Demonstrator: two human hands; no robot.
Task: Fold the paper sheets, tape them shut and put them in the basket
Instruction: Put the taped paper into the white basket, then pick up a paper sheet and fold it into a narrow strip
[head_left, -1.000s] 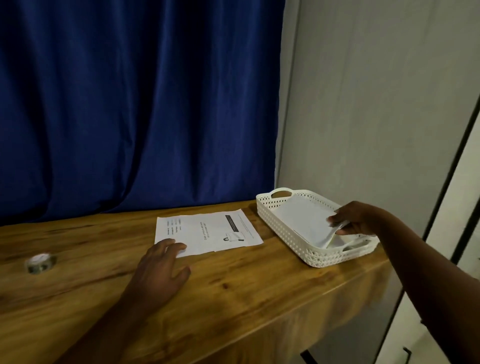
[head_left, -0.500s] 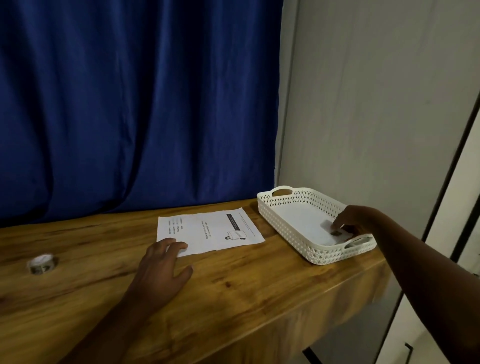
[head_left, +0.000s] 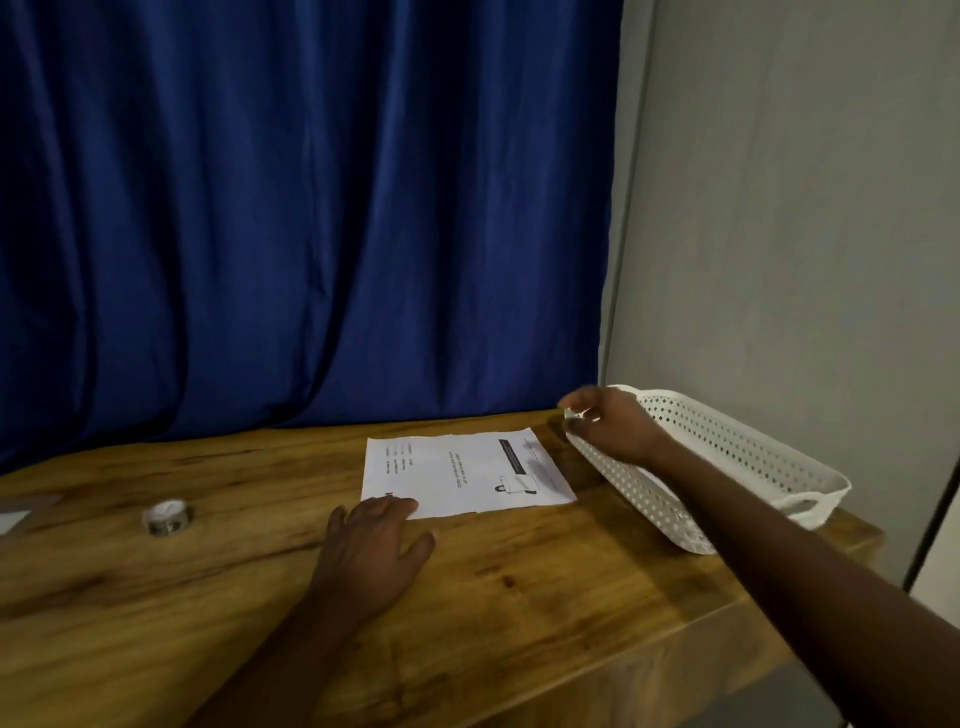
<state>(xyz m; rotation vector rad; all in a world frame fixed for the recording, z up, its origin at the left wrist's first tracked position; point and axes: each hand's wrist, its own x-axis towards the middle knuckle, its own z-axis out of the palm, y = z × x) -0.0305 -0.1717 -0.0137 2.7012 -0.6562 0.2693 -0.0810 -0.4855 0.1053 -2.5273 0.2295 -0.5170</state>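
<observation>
Left hand (head_left: 371, 545) flat on the wooden table (head_left: 545, 613), fingers straight and slightly spread, fingertips pressing the near-left corner of the printed paper sheet (head_left: 462, 475). Sheet lies flat and unfolded, extending away from that hand toward the curtain, print side up.

Right hand (head_left: 608, 426) is at the far-left corner of the white perforated basket (head_left: 727, 457), just right of the sheet's far edge. Fingers loosely curled around the basket's rim or handle there; looks like contact, but motion blur means I cannot tell whether it really grips. Right forearm crosses over the basket's near wall, hiding most of the inside, so contents not readable.

1 tape roll (head_left: 166, 515) sits on the table well left of the left hand, apart from the sheet. Blue curtain (head_left: 311, 208) behind the table, grey wall (head_left: 779, 208) beyond the basket.
</observation>
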